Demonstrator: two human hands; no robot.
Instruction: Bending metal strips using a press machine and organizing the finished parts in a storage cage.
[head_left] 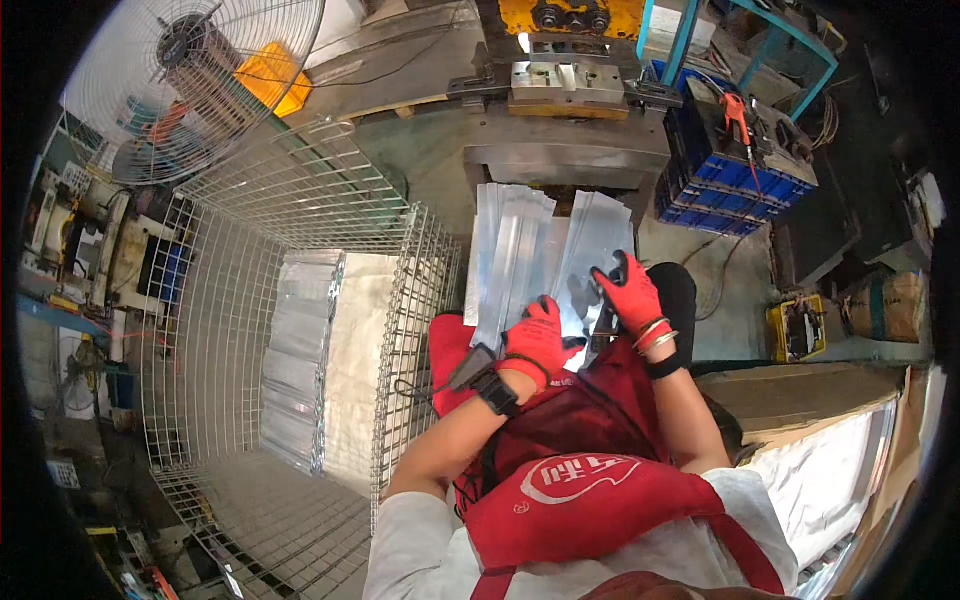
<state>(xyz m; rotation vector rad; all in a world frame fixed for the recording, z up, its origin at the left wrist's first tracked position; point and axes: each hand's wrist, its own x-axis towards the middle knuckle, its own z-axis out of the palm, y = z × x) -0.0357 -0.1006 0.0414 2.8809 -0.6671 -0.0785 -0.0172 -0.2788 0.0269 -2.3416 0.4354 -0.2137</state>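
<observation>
Red gloves on both hands (585, 320). Silvery grey metal sheets (540, 250). Red apron (590, 490), white emblem. Blue crate (735, 175). Yellow box (272, 75). Grid-patterned grey wire cage (300, 200).
</observation>
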